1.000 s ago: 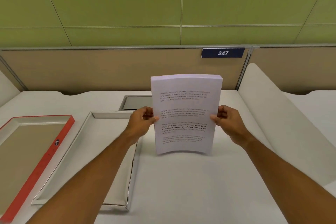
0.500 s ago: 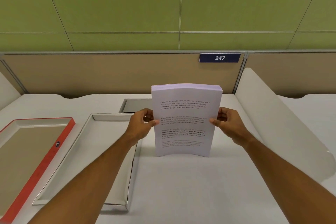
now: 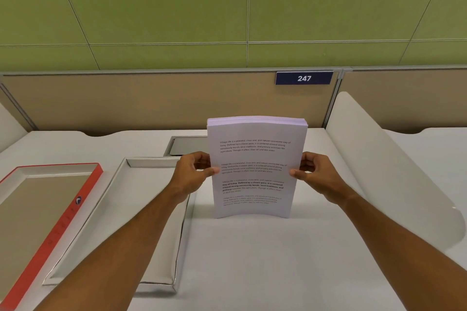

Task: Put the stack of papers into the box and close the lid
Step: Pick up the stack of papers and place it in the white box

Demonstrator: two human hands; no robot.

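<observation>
A thick stack of printed white papers stands upright on its bottom edge on the desk, slightly bowed. My left hand grips its left edge and my right hand grips its right edge. Just left of the stack lies an open shallow white box, partly covered by my left forearm. Further left lies its lid with a red rim, inner side up.
The white desk ends at a tan partition bearing a blue sign reading 247. A grey cable hatch is set in the desk behind the stack. A curved white divider rises on the right.
The stack has come down a little and its bottom edge now rests on the desk; both hands keep their grip on its sides. The view has tilted slightly.
</observation>
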